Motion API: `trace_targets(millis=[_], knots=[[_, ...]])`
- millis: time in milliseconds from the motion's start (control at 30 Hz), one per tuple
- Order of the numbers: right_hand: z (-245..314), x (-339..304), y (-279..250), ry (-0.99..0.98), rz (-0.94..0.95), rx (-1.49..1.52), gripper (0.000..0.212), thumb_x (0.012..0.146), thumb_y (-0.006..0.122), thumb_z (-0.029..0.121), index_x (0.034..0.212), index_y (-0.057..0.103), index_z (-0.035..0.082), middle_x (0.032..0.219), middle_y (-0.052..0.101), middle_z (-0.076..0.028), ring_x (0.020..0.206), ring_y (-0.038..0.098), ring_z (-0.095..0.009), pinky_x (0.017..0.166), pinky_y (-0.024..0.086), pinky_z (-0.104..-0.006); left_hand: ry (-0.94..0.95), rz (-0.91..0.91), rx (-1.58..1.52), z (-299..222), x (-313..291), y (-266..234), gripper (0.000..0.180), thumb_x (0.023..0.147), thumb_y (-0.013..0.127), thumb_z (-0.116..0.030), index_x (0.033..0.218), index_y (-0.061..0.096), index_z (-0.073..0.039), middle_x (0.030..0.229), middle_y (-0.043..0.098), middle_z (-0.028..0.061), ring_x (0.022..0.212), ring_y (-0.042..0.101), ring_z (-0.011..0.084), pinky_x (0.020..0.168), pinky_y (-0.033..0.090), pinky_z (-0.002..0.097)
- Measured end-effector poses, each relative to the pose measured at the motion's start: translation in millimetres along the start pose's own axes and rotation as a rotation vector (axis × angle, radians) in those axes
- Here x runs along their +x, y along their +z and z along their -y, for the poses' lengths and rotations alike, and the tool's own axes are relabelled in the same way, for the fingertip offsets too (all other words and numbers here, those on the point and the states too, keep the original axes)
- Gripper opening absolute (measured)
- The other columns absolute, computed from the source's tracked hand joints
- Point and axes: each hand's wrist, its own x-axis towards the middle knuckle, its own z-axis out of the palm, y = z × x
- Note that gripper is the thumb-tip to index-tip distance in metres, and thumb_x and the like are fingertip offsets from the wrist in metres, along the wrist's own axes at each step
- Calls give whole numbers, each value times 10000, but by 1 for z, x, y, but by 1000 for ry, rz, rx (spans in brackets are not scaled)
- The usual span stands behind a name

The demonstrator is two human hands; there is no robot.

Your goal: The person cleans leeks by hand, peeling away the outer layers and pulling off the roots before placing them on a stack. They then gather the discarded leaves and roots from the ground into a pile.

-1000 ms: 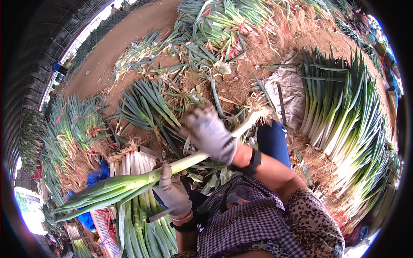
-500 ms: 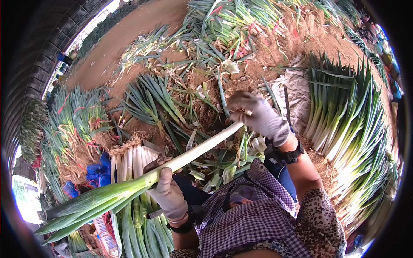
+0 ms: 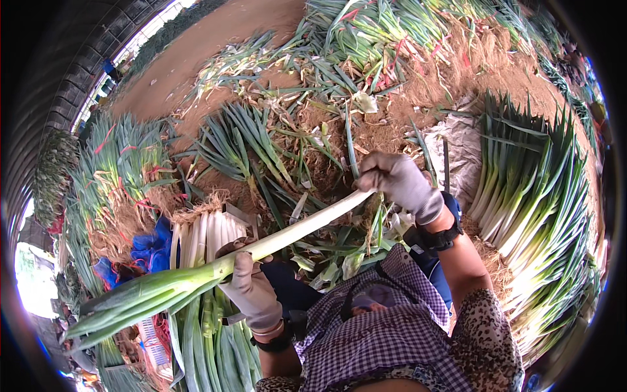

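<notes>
Left hand [image 3: 253,287], right hand [image 3: 403,186], on one leek [image 3: 313,223]

A crumpled pale sheet [image 3: 465,157] lies on soil [image 3: 238,29].

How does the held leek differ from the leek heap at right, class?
The held leek is single; the leek heap holds many. The left hand grips the held leek; the leek heap lies untouched. The held leek's leaves point left; the leek heap's, up and right. Both show pale stems, green leaves.
</notes>
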Motion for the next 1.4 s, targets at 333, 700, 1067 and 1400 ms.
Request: trace_targets(millis=[333,700,1067,1400], knots=[[2,-2,-26,-109,-224,-119,214,836,680,144,985,640,-3,818,641,-69,837,619,-179,771,494,-302,-95,-124,48,8,15,-17,226,872,624,-238,882,531,-33,743,585,84,574,562,157,502,472,244],[-32,22,-47,-20,-683,210,128,843,662,122,908,695,16,758,672,-13,695,583,-100,658,452,-243,-196,-239,-75,13,27,-36,235,881,622,-254,813,542,-44,692,581,74,512,537,135,443,417,231],[29,0,-15,-267,-696,-403,397,768,596,-95,1132,619,62,1282,511,-150,1197,495,-254,995,387,-333,-325,-324,-206,31,31,-45,254,868,660,-287,813,579,-53,689,599,53,537,553,116,442,430,212],[16,-23,139,-398,-82,-220,385,788,629,38,1168,574,57,1204,503,-197,1090,510,-380,917,438,-407,-306,-352,-162,17,11,-75,205,856,675,-254,837,586,-70,713,599,33,571,550,83,461,422,197]])
